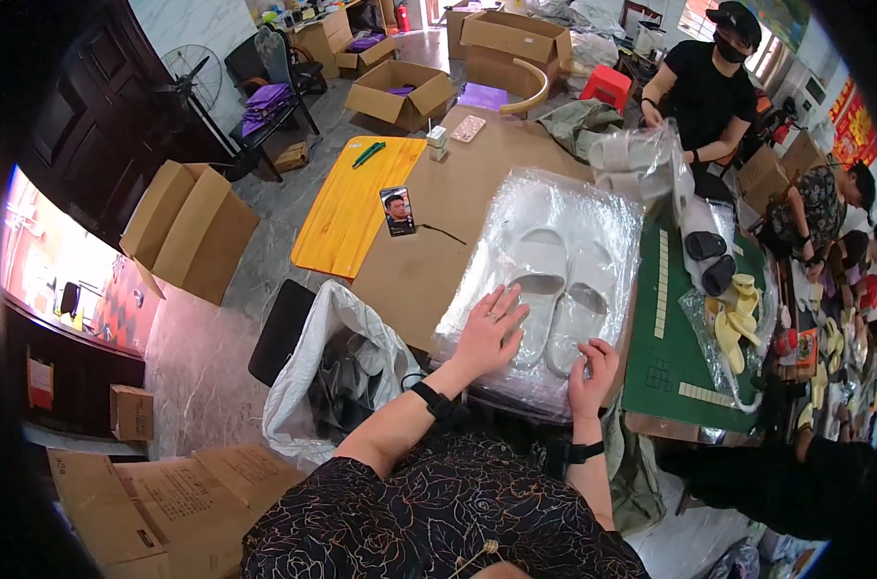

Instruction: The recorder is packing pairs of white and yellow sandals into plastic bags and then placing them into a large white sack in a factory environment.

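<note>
A pair of pale grey slippers (538, 253) lies under clear plastic, on top of a flat stack of clear plastic bags (487, 253) at the table's near edge. My left hand (492, 333) rests on the left slipper's lower part, its fingers spread. By the lower right corner of the stack, my right hand (593, 378) touches the plastic with loosely bent fingers, held apart. Both hands are without a grip on the slippers. Glare on the plastic blurs the bag edges.
A phone (397, 212) stands left of the stack, near a green cutter (368, 154). A white sack (294, 391) with dark contents is at my left. Yellow slippers (731, 333) lie on a green mat (651, 381). A co-worker (709, 92) holds bagged slippers.
</note>
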Tool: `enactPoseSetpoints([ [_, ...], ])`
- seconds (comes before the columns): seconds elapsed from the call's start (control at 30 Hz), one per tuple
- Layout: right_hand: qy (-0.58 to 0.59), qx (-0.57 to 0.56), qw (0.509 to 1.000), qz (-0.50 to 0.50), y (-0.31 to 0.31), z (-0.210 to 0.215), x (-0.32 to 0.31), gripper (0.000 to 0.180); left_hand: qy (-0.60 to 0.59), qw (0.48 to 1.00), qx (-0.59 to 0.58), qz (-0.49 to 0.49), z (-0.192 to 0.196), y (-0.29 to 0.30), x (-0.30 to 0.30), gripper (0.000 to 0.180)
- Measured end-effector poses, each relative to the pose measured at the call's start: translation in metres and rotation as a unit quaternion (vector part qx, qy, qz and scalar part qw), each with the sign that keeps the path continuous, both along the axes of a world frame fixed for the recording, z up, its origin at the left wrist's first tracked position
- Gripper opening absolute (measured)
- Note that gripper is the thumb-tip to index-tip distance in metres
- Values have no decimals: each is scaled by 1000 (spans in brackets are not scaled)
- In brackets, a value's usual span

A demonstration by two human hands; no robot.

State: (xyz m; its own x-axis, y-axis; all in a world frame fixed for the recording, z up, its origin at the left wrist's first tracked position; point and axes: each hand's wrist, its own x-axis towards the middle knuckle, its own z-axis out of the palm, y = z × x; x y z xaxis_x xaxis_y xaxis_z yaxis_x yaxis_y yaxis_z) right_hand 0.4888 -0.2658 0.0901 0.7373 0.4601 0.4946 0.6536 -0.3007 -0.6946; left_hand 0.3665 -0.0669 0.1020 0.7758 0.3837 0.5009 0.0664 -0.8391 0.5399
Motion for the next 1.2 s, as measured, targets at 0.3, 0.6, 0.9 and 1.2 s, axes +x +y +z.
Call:
enactPoseSetpoints([
  [0.3,-60,-33,997,-29,3,14,-2,33,-6,1000,6,5,0,0,-2,40],
  [0.6,60,-115,991,39,-4,27,5,34,91,995,28,33,38,-8,15,39],
  [0.9,211,32,974,78,0,24,-6,29,194,963,-159,96,56,-15,62,52],
  [1.2,302,167,938,-29,0,8,-8,12,221,968,11,121,20,-8,85,56],
])
